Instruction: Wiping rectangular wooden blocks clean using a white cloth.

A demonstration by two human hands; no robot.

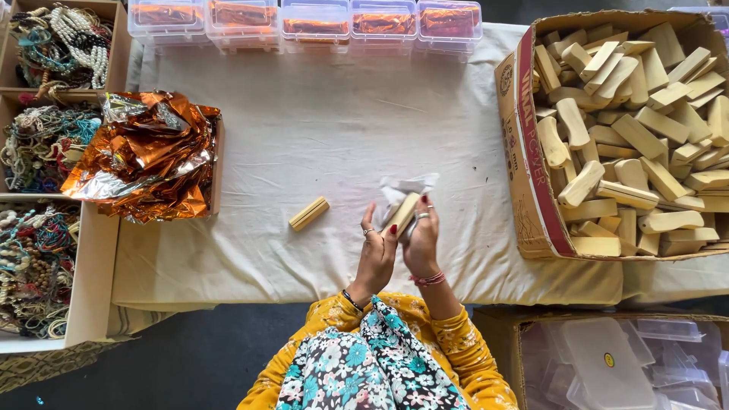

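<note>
Head view, looking down on a table covered in cream cloth. At its near edge the person's two hands meet around one pale wooden block wrapped partly in white tissue paper. The left hand has its fingers closed on the block's near end; the right hand grips the block and tissue from the other side. Just left of the hands, a second wooden block lies on the cloth. Far right of the hands stands a cardboard box heaped with similar blocks. Far left lies crumpled orange foil; beyond it, trays of beads.
</note>
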